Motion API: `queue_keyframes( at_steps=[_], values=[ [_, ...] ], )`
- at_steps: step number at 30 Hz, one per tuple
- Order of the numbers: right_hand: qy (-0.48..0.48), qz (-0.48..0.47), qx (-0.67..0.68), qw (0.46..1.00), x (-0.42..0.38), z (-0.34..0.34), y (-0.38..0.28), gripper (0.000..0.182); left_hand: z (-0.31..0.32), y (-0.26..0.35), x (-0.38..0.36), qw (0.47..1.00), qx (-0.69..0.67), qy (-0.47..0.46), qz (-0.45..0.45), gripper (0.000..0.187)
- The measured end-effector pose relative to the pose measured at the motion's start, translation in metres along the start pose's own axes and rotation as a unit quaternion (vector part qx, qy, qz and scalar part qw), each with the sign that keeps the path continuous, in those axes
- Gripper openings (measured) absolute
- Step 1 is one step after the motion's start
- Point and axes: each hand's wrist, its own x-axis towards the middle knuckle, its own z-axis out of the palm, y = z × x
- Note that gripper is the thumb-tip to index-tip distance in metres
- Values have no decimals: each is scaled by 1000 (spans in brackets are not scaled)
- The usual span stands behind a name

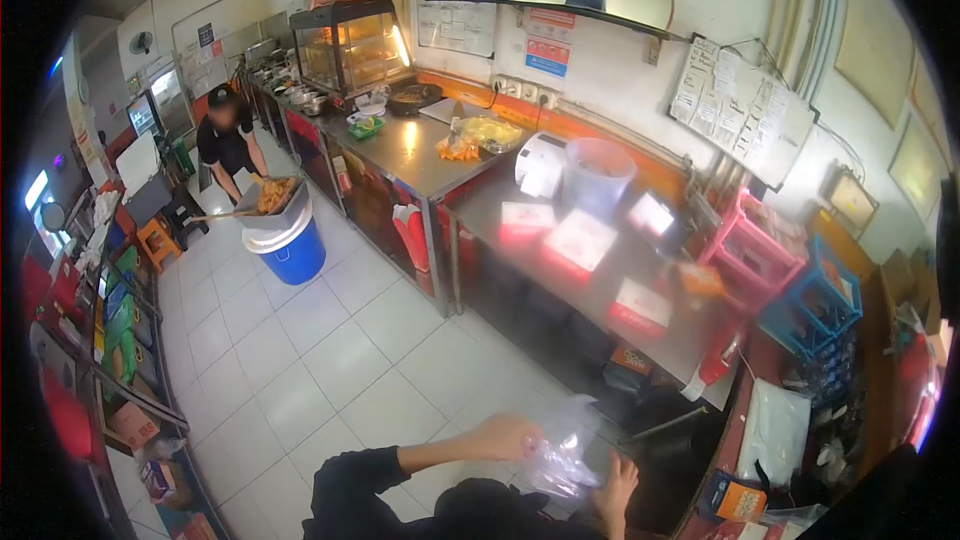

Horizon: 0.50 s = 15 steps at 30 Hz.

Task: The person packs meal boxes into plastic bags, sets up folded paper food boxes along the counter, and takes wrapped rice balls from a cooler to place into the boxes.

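Observation:
A clear plastic bag (566,448) hangs between my hands, low in the view and in front of the steel table. My left hand (508,437) is closed on the bag's upper left edge. On the other side, my right hand (617,488) grips the bag's right edge, with its fingers partly bent. Just beyond the bag, red-and-white boxes (580,245) sit on the steel table (490,208). Another small red-and-white box (641,306) lies nearer the table's front edge.
A translucent tub (598,177), pink basket (752,245) and blue basket (815,300) stand along the wall. Across the tiled floor (350,370), a co-worker (228,145) bends over a grey container of food (275,202) on a blue bucket (292,252). Shelves (120,340) line the left.

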Motion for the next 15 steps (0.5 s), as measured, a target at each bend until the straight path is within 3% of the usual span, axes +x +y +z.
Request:
queue_keyframes(
  at_steps=[2,3,4,5,6,7,8,9,11,12,14,15],
  values=[
    [9,-65,22,998,26,-20,-48,53,-8,4,-26,980,31,190,51,21],
    [-21,-93,167,981,30,-21,-64,45,-7,5,-35,980,29,192,42,21],
    [-50,-122,309,942,34,-21,-79,37,-8,7,-39,957,24,256,138,22],
    [-98,-59,340,933,35,-35,-88,20,-10,7,-49,919,22,320,229,23],
    [-76,-46,360,929,43,-64,-106,16,-18,6,-63,918,24,332,215,23],
    [-114,-54,367,922,46,-80,-110,16,-30,7,-79,958,-49,205,197,22],
    [-92,-101,377,916,51,-105,-126,13,-41,10,-94,974,-125,73,177,21],
    [-136,-79,358,921,43,-118,-122,12,-51,18,-112,973,-130,83,170,21],
    [-197,-92,362,907,40,-144,-121,14,-68,33,-152,957,-176,-109,201,13],
    [-226,-100,368,896,36,-158,-120,15,-71,34,-167,958,-178,-106,199,13],
    [-273,-119,390,871,30,-187,-121,17,-81,33,-198,935,28,3,354,15],
    [-289,-123,401,860,28,-200,-122,18,-85,34,-210,933,34,-2,358,15]
  ],
)
